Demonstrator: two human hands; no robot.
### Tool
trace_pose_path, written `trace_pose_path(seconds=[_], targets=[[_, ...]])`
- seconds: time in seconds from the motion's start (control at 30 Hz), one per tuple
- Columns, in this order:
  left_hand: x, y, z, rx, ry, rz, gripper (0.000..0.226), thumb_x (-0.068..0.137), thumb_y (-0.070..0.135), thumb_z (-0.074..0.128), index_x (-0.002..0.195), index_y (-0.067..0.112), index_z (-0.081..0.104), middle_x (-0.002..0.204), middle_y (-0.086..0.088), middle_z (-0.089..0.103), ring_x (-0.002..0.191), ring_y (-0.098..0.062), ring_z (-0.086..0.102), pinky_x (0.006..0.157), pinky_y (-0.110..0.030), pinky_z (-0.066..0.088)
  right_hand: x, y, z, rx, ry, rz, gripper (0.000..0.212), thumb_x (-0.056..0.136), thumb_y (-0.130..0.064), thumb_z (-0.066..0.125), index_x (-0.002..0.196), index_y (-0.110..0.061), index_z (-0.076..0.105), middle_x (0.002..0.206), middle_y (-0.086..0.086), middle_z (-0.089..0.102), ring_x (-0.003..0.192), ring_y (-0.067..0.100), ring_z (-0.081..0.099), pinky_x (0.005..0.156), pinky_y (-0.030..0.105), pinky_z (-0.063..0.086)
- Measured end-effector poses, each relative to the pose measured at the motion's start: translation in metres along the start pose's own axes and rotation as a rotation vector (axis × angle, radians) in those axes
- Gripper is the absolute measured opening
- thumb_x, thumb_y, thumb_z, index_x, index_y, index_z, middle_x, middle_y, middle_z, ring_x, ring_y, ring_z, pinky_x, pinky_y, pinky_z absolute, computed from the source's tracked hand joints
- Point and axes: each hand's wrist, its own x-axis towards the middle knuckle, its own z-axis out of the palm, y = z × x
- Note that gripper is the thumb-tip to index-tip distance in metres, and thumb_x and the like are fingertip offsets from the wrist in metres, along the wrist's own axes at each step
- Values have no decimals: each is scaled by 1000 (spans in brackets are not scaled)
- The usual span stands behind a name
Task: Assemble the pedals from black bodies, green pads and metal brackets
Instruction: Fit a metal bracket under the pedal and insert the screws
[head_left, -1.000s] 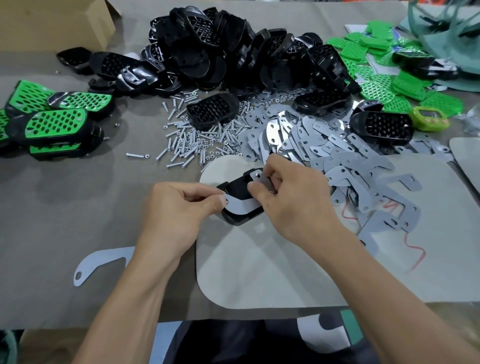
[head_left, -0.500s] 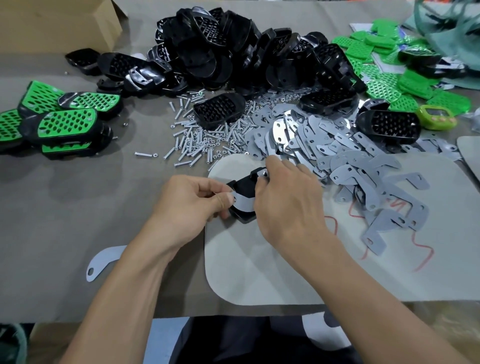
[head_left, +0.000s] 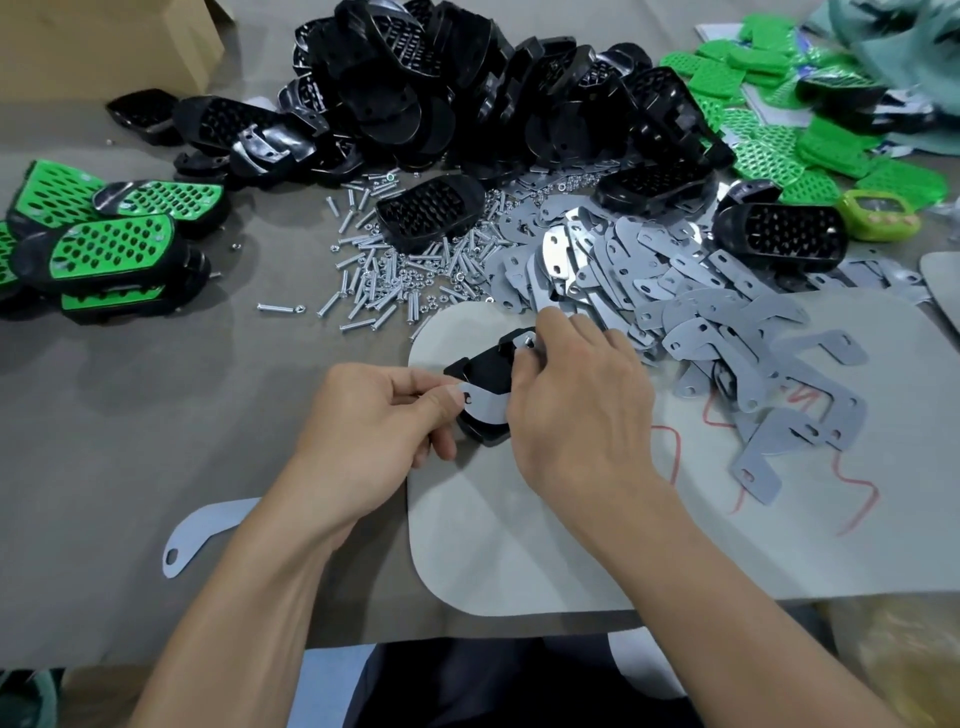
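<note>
Metal bracket (head_left: 485, 408) now sits on the body (head_left: 485, 369) (our left hand (head_left: 374, 436) and right hand (head_left: 576, 410) pinch it); bolts (head_left: 384, 280) next.

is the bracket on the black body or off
On: metal bracket lies across the black body, left hand pinching one end, right hand the other.

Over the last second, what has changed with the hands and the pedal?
The right hand edged slightly over the black body, hiding a bit more of the metal bracket; its fingers still work at the bracket's far end. Nothing taken or released. The left hand keeps pinching the bracket's near end; the bracket pile stays put.
</note>
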Motion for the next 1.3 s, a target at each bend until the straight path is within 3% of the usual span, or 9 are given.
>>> trace_pose_path(seconds=[0.23,0.37,0.47,0.6,0.8,0.93,1.03,1.17,1.3], targets=[[-10,-4,1,12,50,-11,32,92,3,65,79,28,81,55,-8,68,49,-14,45,51,-23,39,0,2,1,45,-22,13,21,96,-22,54,83,-23,38,84,0,58,77,24,35,66,39,30],[-18,-5,9,38,135,19,40,88,12,70,85,51,76,56,-2,69,54,-21,51,58,-31,39,-1,4,2,108,-14,16,23,96,-21,58,84,-25,38,89,4,60,78,25,36,69,35,23],[-20,-7,19,23,228,13,28,78,28,66,84,54,75,59,2,71,51,-13,57,58,-28,44,0,4,3,113,-16,23,23,96,-21,59,85,-26,38,91,4,59,79,25,37,71,34,24],[-23,-11,30,-18,400,29,19,76,31,67,84,45,76,64,8,74,60,-11,70,70,-37,60,-1,5,4,124,-16,12,23,95,-22,59,86,-26,38,91,3,57,81,25,38,71,35,26],[-19,-13,22,-53,322,81,23,84,15,78,79,37,82,64,3,74,55,-6,66,56,-16,49,-1,8,7,115,5,4,7,94,-20,59,92,-20,52,121,5,56,101,31,46,73,36,32],[-14,-10,22,-91,271,20,22,84,1,78,75,22,81,62,-3,73,54,-11,65,54,-14,46,0,7,9,123,22,-38,21,94,-18,56,84,-23,38,90,-2,61,87,30,44,77,38,35],[-12,-6,18,-114,211,3,22,86,-2,76,77,17,79,59,-5,70,47,-8,55,49,-13,42,-1,4,8,155,94,-56,31,89,-10,63,81,-22,36,62,-10,40,78,28,42,70,35,39],[-4,0,11,-117,132,-39,16,84,-7,76,79,8,77,57,-7,69,44,-6,51,45,-13,40,0,3,7,149,148,-114,36,82,-6,70,81,-20,37,60,-15,25,71,29,47,64,31,41],[-1,4,5,-82,67,-45,16,85,-6,75,78,9,77,58,-11,69,45,-10,50,44,-15,40,-5,7,11,181,117,-81,30,89,-12,64,86,-22,36,65,-17,27,85,28,47,70,30,36]])
